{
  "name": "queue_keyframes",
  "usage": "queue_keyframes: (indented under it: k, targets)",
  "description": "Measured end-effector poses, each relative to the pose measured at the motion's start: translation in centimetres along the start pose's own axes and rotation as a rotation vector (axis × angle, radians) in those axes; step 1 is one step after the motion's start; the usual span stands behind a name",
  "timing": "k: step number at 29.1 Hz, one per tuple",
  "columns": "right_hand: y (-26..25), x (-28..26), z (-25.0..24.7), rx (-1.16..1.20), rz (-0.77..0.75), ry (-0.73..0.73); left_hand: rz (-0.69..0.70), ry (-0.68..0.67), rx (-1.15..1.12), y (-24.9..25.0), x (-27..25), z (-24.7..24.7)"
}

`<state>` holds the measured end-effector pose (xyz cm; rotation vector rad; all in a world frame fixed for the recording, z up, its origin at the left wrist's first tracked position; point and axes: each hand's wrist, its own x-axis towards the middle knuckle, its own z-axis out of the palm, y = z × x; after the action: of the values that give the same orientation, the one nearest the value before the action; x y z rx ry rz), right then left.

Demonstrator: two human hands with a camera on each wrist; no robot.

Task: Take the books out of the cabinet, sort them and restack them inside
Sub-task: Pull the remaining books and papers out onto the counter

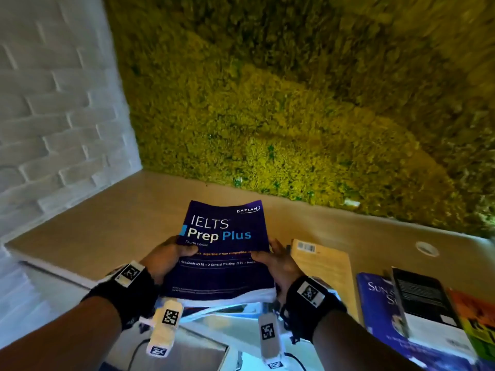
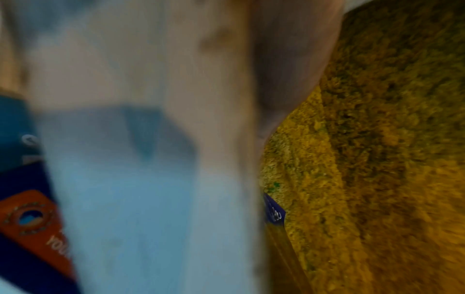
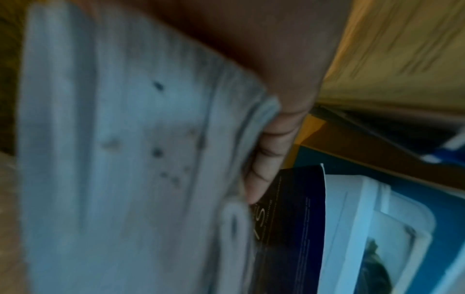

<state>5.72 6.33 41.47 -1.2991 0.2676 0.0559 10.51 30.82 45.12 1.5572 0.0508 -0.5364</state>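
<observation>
A thick dark blue book titled IELTS Prep Plus is held face up over the wooden top. My left hand grips its left edge, thumb on the cover. My right hand grips its right edge, thumb on the cover as well. The left wrist view shows the book's blurred page block. In the right wrist view the pages fill the picture, with a finger pressed against them. More books lie under the held one.
On the top to the right lie a tan book, a blue book, a black-and-white book and an orange-green one. A mossy green wall stands behind, white brick at the left. A cable grommet sits far right.
</observation>
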Motion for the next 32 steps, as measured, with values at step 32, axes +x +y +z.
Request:
queue_keyframes:
  k: [32]
  targets:
    - [31.3,-27.0,-34.7,-0.456,0.487,0.279,-0.068,-0.682,1.189,-39.8,-4.7,32.0]
